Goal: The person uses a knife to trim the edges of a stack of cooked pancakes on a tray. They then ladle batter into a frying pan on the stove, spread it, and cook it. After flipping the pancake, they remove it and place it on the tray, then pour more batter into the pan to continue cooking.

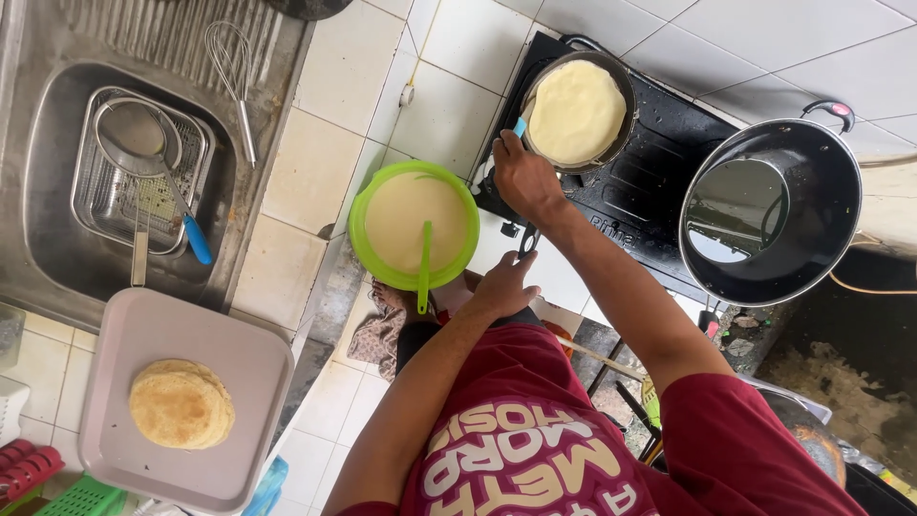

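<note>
A small frying pan [626, 105] with a pale round pancake [576, 111] sits on the left burner of a black stove [659, 182]. My right hand [525, 180] is at the pan's near rim, shut on a blue spatula [520, 126] whose tip touches the pancake's edge. Below it, my left hand [504, 285] grips the end of the pan's dark handle [528, 239]. Just left of both hands stands a green bowl [358, 225] of beige batter with a green ladle [425, 272] in it.
A black wok [831, 191] holding oil sits on the right burner. At lower left, a pink tray [239, 354] carries a stack of browned pancakes [181, 403]. The steel sink [48, 191] holds a wire basket, a strainer [134, 134] and a whisk [234, 72].
</note>
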